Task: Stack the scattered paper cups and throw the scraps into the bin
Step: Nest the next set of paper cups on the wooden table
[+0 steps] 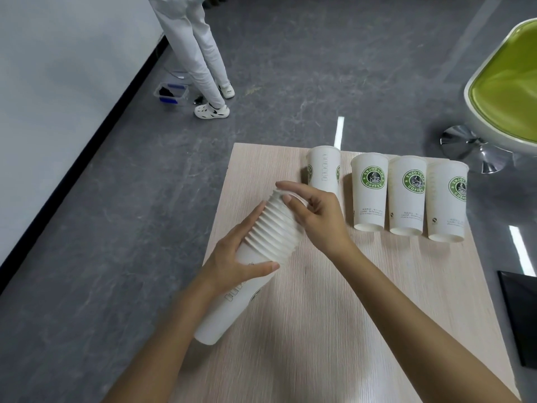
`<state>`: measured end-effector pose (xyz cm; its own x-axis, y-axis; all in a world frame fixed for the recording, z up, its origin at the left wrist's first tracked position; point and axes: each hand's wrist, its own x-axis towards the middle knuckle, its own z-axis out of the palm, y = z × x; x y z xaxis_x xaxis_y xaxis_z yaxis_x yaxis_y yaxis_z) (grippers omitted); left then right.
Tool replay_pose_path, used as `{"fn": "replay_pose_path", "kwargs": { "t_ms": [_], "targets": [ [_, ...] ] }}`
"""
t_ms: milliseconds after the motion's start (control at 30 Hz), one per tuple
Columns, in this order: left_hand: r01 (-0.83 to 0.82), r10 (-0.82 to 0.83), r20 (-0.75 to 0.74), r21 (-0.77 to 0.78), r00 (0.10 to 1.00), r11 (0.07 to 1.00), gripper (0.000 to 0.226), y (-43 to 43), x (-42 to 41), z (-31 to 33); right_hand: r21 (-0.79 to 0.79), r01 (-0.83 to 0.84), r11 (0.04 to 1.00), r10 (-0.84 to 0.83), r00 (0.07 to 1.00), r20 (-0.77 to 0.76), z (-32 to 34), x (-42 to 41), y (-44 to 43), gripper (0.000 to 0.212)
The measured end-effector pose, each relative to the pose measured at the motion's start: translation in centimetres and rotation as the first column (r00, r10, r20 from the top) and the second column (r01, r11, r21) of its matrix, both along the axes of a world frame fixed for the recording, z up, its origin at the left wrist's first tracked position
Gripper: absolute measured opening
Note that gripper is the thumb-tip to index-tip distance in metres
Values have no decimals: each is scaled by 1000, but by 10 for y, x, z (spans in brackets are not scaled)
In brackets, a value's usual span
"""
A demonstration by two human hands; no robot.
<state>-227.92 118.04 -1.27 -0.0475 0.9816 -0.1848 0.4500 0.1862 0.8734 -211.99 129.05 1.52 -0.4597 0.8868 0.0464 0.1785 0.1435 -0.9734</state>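
Pale wood-grain bench (377, 315) under us: the stack of white paper cups (270, 228) slants across its left edge, base toward us, ribbed rims pointing away. Our left grip (232, 251) wraps its middle; our right grip (316, 216) pinches the top rim. Right of the stack, a row of cups (406, 193) reads "ENJOY LIFE COFFEE".

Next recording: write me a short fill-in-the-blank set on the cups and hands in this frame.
1. The left hand and right hand both hold the cup stack, leaving ___ loose cups in a row on the table.
2. The round logo on the loose cups is coloured ___.
3. The bottom word of that logo reads ___.

Missing words: four; green; COFFEE.
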Motion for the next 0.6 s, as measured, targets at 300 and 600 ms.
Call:
{"fn": "replay_pose_path", "kwargs": {
  "t_ms": [300, 600],
  "targets": [
    [-30, 34, -105, 43, 994, 999, 112, 11, 10, -4, 9, 43, 999, -43, 999, 0, -1, 1, 5, 22],
    [-28, 31, -92, 35, 995, 999, 103, 26, 7, -11, -19, 14, 1000, -14, 1000, -15, -6, 6, 25, 17]
  ]
}}
